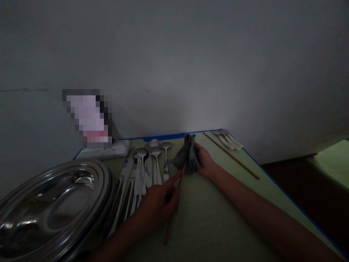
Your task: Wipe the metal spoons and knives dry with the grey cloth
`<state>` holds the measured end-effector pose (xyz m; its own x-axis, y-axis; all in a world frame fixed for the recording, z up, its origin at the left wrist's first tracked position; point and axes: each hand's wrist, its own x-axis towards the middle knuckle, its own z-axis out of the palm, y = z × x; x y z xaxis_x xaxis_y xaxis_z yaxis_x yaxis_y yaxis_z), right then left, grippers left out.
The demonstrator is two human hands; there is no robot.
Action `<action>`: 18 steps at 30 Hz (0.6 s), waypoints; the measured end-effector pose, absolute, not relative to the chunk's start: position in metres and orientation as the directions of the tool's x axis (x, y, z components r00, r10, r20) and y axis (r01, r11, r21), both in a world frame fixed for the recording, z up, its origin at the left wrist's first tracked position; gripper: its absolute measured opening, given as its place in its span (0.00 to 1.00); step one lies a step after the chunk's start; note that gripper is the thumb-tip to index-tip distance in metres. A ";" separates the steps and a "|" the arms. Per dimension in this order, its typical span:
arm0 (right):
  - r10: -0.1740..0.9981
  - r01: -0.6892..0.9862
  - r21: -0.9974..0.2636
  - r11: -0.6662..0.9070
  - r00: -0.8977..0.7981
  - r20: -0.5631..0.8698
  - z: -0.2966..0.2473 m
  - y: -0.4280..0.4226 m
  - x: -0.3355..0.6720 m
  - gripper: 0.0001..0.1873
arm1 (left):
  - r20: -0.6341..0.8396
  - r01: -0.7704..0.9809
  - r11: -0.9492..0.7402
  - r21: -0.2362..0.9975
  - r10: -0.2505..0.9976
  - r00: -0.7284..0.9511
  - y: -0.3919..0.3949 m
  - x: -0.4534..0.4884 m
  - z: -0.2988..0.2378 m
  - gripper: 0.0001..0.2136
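My left hand (159, 202) is closed round a thin wooden chopstick (171, 221), index finger stretched along it. The stick's far end runs up into a dark patterned cloth (187, 154). My right hand (204, 160) grips that cloth, bunched around the stick's tip, above the pale green table (218, 218). Just left of the cloth lie several metal spoons (152, 160) and knives in a row.
A large shiny steel tray (51, 207) fills the lower left. A second wooden chopstick (231, 155) lies at the right, with white spoons (229, 139) beyond it. A white dish (109, 150) and a blurred object stand by the wall. The table's blue edge (286, 198) runs down the right.
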<state>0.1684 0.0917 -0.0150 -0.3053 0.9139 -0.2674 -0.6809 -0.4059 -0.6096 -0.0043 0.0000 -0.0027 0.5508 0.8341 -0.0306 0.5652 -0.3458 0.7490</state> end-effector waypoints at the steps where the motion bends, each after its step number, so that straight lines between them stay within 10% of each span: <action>1: 0.915 -0.680 -0.613 -0.404 -0.303 -0.266 -0.015 0.091 0.168 0.19 | -0.032 0.560 -0.346 0.752 0.831 0.555 0.000 -0.004 -0.002 0.24; 18: 0.913 -0.677 -0.613 -0.407 -0.324 -0.248 -0.016 0.091 0.169 0.19 | -0.066 0.602 -0.332 0.726 0.838 0.542 0.002 -0.003 -0.003 0.22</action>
<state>0.1688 0.0908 -0.0158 -0.3243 0.9128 -0.2481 -0.6769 -0.4071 -0.6133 -0.0030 0.0016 -0.0033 0.5420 0.8378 -0.0662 0.6019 -0.3320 0.7263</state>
